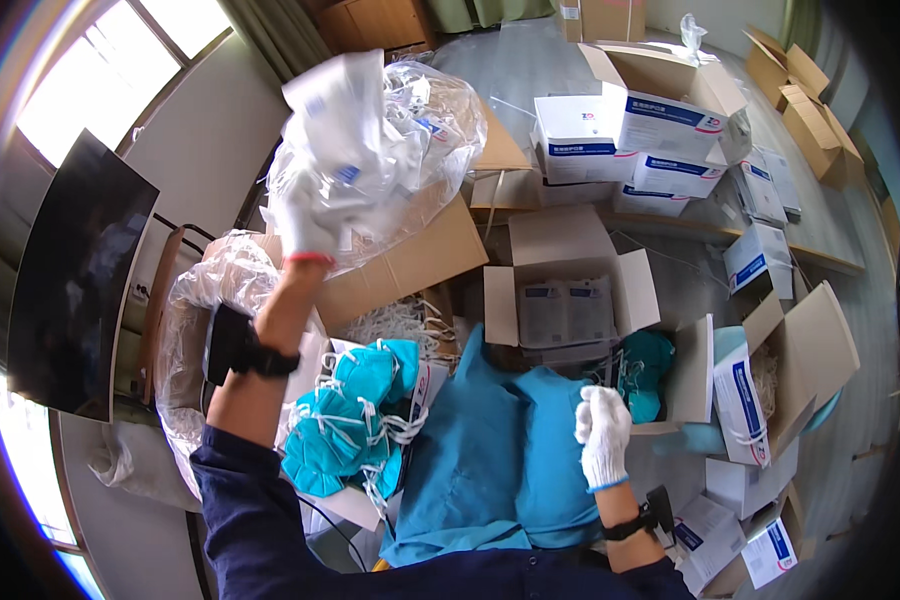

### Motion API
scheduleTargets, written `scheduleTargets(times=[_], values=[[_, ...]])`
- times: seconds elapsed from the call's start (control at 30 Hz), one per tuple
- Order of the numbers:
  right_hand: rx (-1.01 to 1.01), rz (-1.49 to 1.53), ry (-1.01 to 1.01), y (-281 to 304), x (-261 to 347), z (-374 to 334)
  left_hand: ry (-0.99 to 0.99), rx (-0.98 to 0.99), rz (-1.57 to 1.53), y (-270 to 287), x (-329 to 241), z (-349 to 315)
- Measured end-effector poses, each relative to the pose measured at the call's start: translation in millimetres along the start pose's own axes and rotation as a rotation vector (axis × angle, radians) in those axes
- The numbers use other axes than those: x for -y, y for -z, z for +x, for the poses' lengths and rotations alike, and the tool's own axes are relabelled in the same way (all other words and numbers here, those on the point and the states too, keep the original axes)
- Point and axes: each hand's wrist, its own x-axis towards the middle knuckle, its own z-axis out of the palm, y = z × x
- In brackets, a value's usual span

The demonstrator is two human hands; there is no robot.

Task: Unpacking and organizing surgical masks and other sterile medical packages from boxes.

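My left hand (308, 222), in a white glove with a red cuff, reaches forward over a large carton lined with clear plastic. It grips a clear plastic packaging bag (342, 125) with small blue print; bag and fingers are smeared by motion. My right hand (602, 436), in a white glove with a blue cuff, is curled into a fist above the blue cloth (470, 450) on my lap, and nothing shows in it. Left of the lap, teal face masks (355, 415) with white straps are heaped in a box.
Ahead stands an open carton (552, 240) holding packed clear bags (566, 312). More teal masks (646, 372) sit in a box at its right. White printed boxes (670, 122) are stacked at the far right. A dark screen (80, 280) stands at the left.
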Motion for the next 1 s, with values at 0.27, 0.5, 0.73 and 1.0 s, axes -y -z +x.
scheduleTargets(times=[0.27,0.5,0.73,1.0], values=[[-0.025,-0.254,0.111,-11.2,3.6,36.8,-0.828,-0.184,1.761,53.3,64.1,175.6],[0.370,-1.140,1.412,-192.3,78.6,174.8,-0.503,0.035,1.582,118.1,165.0,250.6],[0.305,-1.123,1.504,-310.0,22.4,312.4,-0.020,0.357,1.417,70.4,144.0,245.0],[0.749,-0.813,1.047,-255.9,28.0,263.9,0.356,0.778,1.853,148.2,205.4,301.6]])
